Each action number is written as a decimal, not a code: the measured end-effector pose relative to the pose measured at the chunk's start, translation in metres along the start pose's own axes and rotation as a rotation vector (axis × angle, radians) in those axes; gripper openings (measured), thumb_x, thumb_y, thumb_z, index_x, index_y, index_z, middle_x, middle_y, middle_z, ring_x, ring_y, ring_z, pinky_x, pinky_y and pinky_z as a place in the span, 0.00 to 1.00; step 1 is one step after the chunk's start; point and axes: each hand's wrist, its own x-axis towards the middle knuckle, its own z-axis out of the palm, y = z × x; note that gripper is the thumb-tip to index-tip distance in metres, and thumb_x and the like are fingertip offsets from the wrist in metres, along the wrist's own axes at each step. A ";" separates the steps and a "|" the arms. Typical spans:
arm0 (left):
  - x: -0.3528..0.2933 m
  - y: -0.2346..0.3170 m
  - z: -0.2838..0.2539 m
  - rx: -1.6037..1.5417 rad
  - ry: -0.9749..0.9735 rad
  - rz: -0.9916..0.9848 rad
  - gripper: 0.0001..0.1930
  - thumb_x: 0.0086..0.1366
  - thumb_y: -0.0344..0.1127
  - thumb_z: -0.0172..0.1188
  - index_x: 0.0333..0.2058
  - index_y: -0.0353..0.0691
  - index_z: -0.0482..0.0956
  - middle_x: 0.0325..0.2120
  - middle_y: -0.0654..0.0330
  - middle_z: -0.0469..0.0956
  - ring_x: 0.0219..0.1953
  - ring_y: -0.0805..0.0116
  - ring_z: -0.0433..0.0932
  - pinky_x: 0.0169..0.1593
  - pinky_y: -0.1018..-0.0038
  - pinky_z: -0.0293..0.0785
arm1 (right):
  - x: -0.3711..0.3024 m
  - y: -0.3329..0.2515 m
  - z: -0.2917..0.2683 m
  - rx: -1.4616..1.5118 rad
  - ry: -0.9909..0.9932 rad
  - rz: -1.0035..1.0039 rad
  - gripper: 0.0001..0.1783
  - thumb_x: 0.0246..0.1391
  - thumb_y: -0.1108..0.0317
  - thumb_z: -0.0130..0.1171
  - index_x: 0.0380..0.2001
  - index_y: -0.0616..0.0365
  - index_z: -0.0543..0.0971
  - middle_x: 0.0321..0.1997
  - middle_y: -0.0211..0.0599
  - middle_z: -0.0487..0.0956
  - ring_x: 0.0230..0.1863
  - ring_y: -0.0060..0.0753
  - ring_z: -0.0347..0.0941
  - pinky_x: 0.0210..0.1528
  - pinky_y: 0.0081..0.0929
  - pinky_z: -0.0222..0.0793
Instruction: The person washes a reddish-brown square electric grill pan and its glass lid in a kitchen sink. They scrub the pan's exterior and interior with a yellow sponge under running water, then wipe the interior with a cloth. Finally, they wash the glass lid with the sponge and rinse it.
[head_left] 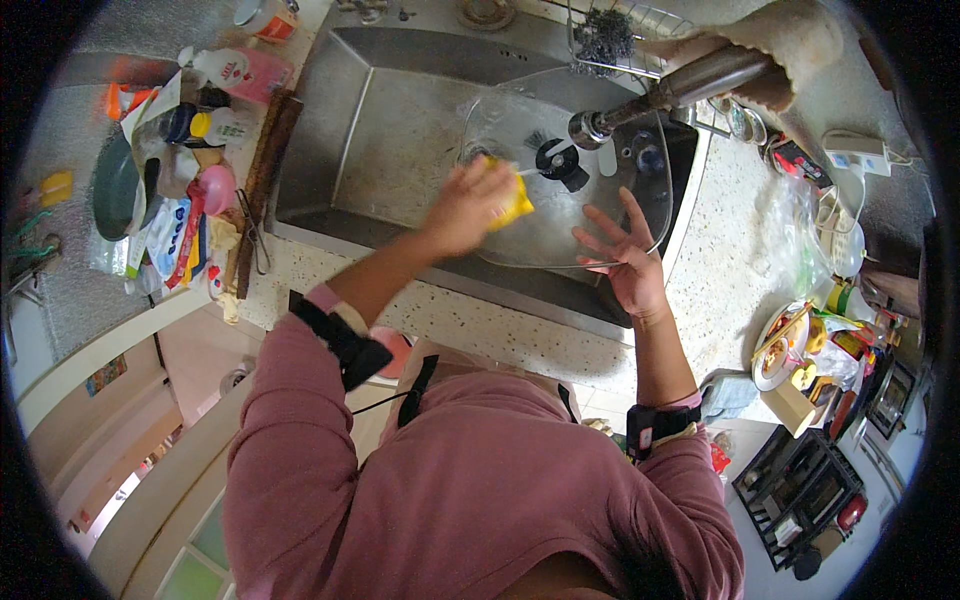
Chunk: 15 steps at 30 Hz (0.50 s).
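My left hand (pixel 470 192) is closed on a yellow sponge or cloth (pixel 515 210), pressed to the left part of a large clear tray-like piece (pixel 530 240) with rounded corners. The fingers hide part of the yellow thing. This clear piece lies over the right side of the steel sink (pixel 350 190). At its near right corner is my right hand (pixel 628 255), fingers spread and stretched out, touching the rim. Whether the fingers are in front of or behind the clear wall, I cannot tell. A dark round fitting (pixel 557 158) shows in the middle of the clear piece.
A tap (pixel 590 128) reaches over the clear piece from the upper right. A wire rack (pixel 640 40) holds a dark scouring pad. Left of the sink are a pink bottle (pixel 240 72) and crowded packets. On the right counter stands a plate with food (pixel 775 350).
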 end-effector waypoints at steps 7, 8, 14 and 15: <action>0.011 0.048 0.002 -0.124 0.163 -0.084 0.32 0.62 0.43 0.55 0.64 0.47 0.59 0.65 0.54 0.55 0.65 0.45 0.55 0.63 0.44 0.51 | -0.012 0.012 0.018 0.020 0.037 0.044 0.50 0.41 0.76 0.49 0.69 0.44 0.43 0.66 0.60 0.58 0.58 0.53 0.69 0.46 0.36 0.78; 0.019 0.042 0.004 -0.113 0.182 -0.100 0.32 0.60 0.41 0.55 0.63 0.48 0.60 0.64 0.55 0.57 0.65 0.46 0.56 0.63 0.44 0.52 | -0.011 0.013 0.020 0.002 0.035 0.033 0.50 0.41 0.76 0.48 0.69 0.43 0.42 0.66 0.60 0.58 0.58 0.54 0.68 0.47 0.36 0.78; 0.064 -0.015 0.013 -0.034 0.200 -0.174 0.32 0.57 0.39 0.54 0.62 0.52 0.62 0.64 0.58 0.58 0.66 0.49 0.55 0.64 0.47 0.50 | -0.013 0.014 0.024 -0.018 0.111 -0.045 0.51 0.42 0.75 0.50 0.69 0.44 0.41 0.66 0.60 0.58 0.58 0.56 0.68 0.46 0.35 0.79; 0.070 -0.024 0.011 0.006 0.169 -0.254 0.31 0.58 0.39 0.53 0.62 0.53 0.62 0.64 0.59 0.58 0.66 0.49 0.54 0.64 0.47 0.50 | -0.015 0.014 0.024 0.002 0.095 -0.040 0.51 0.42 0.75 0.50 0.69 0.44 0.41 0.66 0.60 0.58 0.58 0.57 0.68 0.46 0.35 0.79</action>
